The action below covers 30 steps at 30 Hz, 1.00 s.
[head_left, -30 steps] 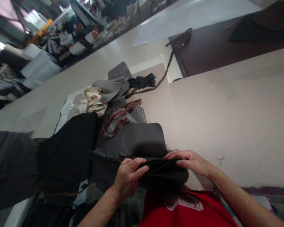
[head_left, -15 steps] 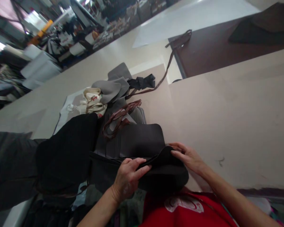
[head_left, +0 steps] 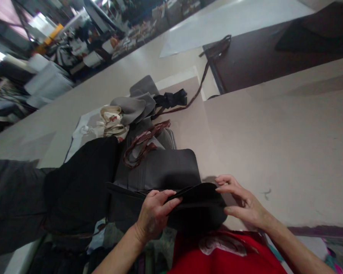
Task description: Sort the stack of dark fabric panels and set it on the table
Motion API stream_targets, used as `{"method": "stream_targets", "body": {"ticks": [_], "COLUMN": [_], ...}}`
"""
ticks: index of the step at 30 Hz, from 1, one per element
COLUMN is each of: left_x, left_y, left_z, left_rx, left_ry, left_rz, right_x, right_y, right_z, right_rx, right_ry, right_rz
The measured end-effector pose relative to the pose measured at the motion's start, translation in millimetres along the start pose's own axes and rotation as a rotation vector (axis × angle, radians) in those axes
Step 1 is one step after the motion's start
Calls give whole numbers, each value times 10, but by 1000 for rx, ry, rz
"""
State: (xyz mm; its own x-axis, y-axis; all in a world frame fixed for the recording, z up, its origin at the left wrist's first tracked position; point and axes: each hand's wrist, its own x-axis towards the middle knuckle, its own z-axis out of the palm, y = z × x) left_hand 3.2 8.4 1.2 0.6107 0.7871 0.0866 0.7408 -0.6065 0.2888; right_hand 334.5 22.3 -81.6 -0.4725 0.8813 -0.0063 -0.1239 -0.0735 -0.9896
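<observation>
My left hand (head_left: pixel 157 211) pinches the edges of a stack of dark, round-cornered sheets (head_left: pixel 200 213) at the table's front edge. My right hand (head_left: pixel 242 201) is at the right end of these sheets, its thumb and fingers spread, with the fingertips at the sheets' rounded edge. Just behind lies a flat dark panel (head_left: pixel 171 167) with rounded corners. A loop of brown strips (head_left: pixel 137 148) rests on the pile behind it.
Grey pieces (head_left: pixel 134 106), a dark tied bundle (head_left: pixel 171 99) and cream straps (head_left: pixel 111 118) lie further back on the table (head_left: pixel 274 144). Black cloth (head_left: pixel 80 182) covers the left side. A long brown strip (head_left: pixel 200 85) runs toward a dark brown sheet (head_left: pixel 251 61).
My right hand has moved right and its fingers have opened apart. The upper sheet's right end, which was bent up by it, now lies lower. My left hand has stayed in place.
</observation>
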Motion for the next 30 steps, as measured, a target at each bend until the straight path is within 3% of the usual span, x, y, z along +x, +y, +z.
{"method": "stream_targets", "body": {"ticks": [5, 12, 20, 27, 30], "left_x": [-9, 1, 3, -59, -60], "left_y": [4, 1, 6, 27, 20], "left_z": [-8, -69, -174, -157, -113], "left_rx": [-5, -3, 42, 63, 72], "left_ry": [-4, -44, -74, -61, -46], "left_rz": [-4, 31, 144, 117, 98], "right_x": [114, 259, 512, 574, 538], "right_y": [34, 104, 123, 254, 241], "right_z": [26, 132, 273, 409, 391], "right_rx": [-89, -2, -91, -29, -6], "right_ry": [-78, -8, 101, 74, 2], "right_rz": [-7, 107, 140, 200, 231]}}
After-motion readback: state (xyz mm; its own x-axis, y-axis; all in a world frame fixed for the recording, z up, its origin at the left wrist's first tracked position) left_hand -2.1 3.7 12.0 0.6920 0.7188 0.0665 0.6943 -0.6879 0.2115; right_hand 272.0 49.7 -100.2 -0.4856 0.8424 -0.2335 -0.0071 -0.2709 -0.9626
